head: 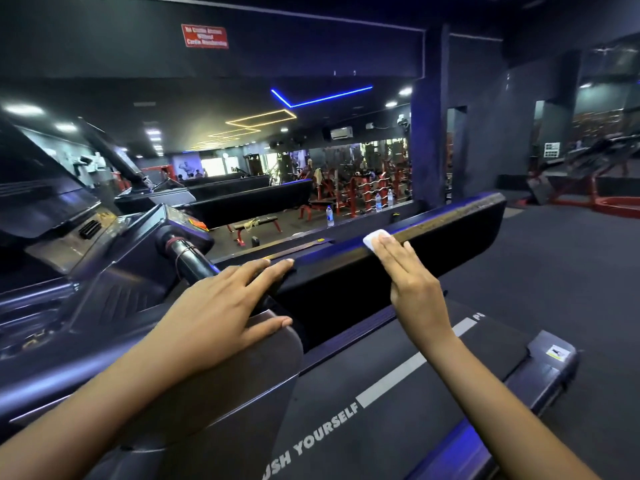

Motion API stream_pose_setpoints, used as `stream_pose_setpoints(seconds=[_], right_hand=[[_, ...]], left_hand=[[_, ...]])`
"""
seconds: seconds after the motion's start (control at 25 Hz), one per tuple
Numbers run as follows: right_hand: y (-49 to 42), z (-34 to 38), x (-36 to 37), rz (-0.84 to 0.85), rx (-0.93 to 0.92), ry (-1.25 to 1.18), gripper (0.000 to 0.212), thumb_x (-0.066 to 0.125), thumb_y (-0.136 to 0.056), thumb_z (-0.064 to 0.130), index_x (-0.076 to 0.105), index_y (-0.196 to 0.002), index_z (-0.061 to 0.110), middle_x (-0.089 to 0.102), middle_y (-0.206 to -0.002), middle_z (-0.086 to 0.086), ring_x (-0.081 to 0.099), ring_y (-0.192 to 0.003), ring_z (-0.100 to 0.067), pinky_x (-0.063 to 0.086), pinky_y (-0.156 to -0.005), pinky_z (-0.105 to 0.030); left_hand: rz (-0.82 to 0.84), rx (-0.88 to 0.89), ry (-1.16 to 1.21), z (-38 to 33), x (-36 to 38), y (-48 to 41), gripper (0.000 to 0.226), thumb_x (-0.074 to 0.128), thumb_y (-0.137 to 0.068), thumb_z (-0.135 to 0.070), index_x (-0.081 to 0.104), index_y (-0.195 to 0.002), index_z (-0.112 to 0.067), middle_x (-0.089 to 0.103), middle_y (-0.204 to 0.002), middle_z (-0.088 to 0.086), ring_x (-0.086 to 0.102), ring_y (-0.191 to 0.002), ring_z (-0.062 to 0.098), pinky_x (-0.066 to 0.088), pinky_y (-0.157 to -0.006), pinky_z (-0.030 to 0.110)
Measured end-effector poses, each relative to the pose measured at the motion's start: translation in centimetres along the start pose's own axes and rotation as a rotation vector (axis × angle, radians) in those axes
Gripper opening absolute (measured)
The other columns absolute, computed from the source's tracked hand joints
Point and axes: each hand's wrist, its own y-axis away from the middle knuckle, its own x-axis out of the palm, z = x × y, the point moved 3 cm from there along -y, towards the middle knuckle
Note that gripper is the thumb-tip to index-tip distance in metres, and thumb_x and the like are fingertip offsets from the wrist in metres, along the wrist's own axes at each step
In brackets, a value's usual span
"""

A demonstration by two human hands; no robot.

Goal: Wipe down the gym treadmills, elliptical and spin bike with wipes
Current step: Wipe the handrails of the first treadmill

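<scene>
Here, wipe [375, 237] pressed under right hand's [414, 285] straight fingers [393, 249].

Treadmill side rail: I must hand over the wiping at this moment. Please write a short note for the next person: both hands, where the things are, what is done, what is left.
Left hand: flat, fingers straight, rests on the near end of the side rail; holds nothing.
Right hand: straight fingers press the white wipe onto the rail's top edge.
The wipe sits about mid-rail, with the belt below.
Done: cannot tell which part is already wiped.
Left, as it seems: the rail top past the wipe, which looks brownish, then the console and belt.
</scene>
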Motion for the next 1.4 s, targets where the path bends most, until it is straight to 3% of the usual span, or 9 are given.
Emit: stream_pose_setpoints(seconds=[0.08, 0.16, 0.28, 0.4, 0.56, 0.68, 0.92, 1.2, 1.4], right_hand=[[0.2, 0.6, 0.0, -0.074, 0.084, -0.043, 0.06, 0.043, -0.078, -0.023, 0.054, -0.129, 0.006, 0.053, -0.134, -0.009, 0.045, -0.128, -0.017, 0.029, -0.111, -0.036], [1.3, 3.7, 0.8, -0.091, -0.024, -0.072, 0.051, 0.037, -0.086, -0.015, 0.052, -0.13, 0.004, 0.05, -0.137, -0.009, 0.042, -0.131, -0.018, 0.027, -0.113, -0.035], [2.3, 5.5, 1.6, -0.07, -0.151, -0.095, 0.047, 0.042, -0.088, -0.014, 0.049, -0.132, 0.001, 0.047, -0.139, -0.011, 0.039, -0.133, -0.019, 0.032, -0.111, -0.039], [1.3, 1.6, 1.5, -0.124, -0.053, -0.066, 0.056, 0.044, -0.08, -0.021, 0.051, -0.131, 0.001, 0.05, -0.137, -0.011, 0.042, -0.131, -0.018, 0.032, -0.11, -0.038], [0.2, -3.6, 1.1, -0.115, 0.038, 0.027, 0.051, 0.032, -0.085, -0.01, 0.053, -0.13, 0.005, 0.051, -0.136, -0.008, 0.042, -0.13, -0.015, 0.027, -0.113, -0.033], [-1.7, -5.3, 0.0, -0.087, 0.159, 0.031, 0.052, 0.041, -0.083, -0.015, 0.057, -0.127, 0.009, 0.055, -0.132, -0.007, 0.048, -0.127, -0.019, 0.024, -0.113, -0.028], [-3.6, 3.2, 1.2, 0.236, -0.255, -0.119, 0.046, 0.036, -0.08, -0.001, 0.063, -0.116, 0.007, 0.063, -0.118, -0.008, 0.059, -0.112, -0.03, 0.047, -0.096, -0.042], [-7.2, -5.9, 0.4, 0.528, -0.066, 0.081, 0.057, 0.045, -0.078, -0.011, 0.06, -0.124, 0.017, 0.059, -0.127, -0.002, 0.055, -0.114, -0.025, 0.041, -0.097, -0.035], [-7.2, -6.6, -1.1, 0.329, 0.081, 0.072, 0.056, 0.042, -0.075, -0.014, 0.061, -0.122, 0.01, 0.06, -0.126, -0.008, 0.056, -0.116, -0.025, 0.037, -0.105, -0.035]], left_hand=[[0.026, 0.042, 0.049, -0.5, 0.9, -1.5, 0.077, 0.015, -0.086, -0.072, 0.031, -0.145, -0.025, 0.059, -0.126, 0.002, 0.065, -0.1, 0.021, 0.056, -0.073, 0.032], [0.069, 0.046, 0.049, -0.8, 1.9, -2.3, 0.08, 0.015, -0.082, -0.076, 0.018, -0.147, -0.03, 0.054, -0.132, 0.005, 0.062, -0.104, 0.025, 0.056, -0.076, 0.037], [0.054, 0.06, -0.023, -1.0, 2.5, -2.3, 0.079, 0.019, -0.084, -0.074, 0.024, -0.146, -0.027, 0.059, -0.124, 0.009, 0.064, -0.092, 0.027, 0.058, -0.067, 0.039], [0.07, 0.058, -0.029, -1.0, 2.5, -2.0, 0.08, 0.021, -0.085, -0.075, 0.028, -0.146, -0.024, 0.059, -0.123, 0.009, 0.064, -0.09, 0.027, 0.057, -0.065, 0.039], [0.095, 0.046, -0.029, -1.0, 2.5, -2.1, 0.081, 0.019, -0.084, -0.077, 0.027, -0.147, -0.026, 0.059, -0.123, 0.009, 0.064, -0.091, 0.027, 0.057, -0.066, 0.04], [0.108, 0.041, -0.022, -1.1, 2.3, -2.2, 0.081, 0.019, -0.084, -0.077, 0.026, -0.147, -0.026, 0.06, -0.122, 0.009, 0.064, -0.092, 0.028, 0.057, -0.067, 0.039], [0.127, 0.048, -0.018, -1.2, 2.2, -2.2, 0.08, 0.019, -0.085, -0.075, 0.026, -0.147, -0.025, 0.06, -0.121, 0.01, 0.065, -0.088, 0.028, 0.057, -0.065, 0.038], [0.218, 0.028, -0.03, -1.1, 2.3, -2.2, 0.082, 0.018, -0.085, -0.077, 0.028, -0.147, -0.025, 0.06, -0.123, 0.01, 0.064, -0.089, 0.028, 0.057, -0.067, 0.038], [0.247, -0.032, 0.134, -1.3, 1.4, -2.7, 0.084, 0.007, -0.078, -0.083, 0.015, -0.148, -0.036, 0.05, -0.135, 0.002, 0.059, -0.108, 0.024, 0.054, -0.082, 0.039]])
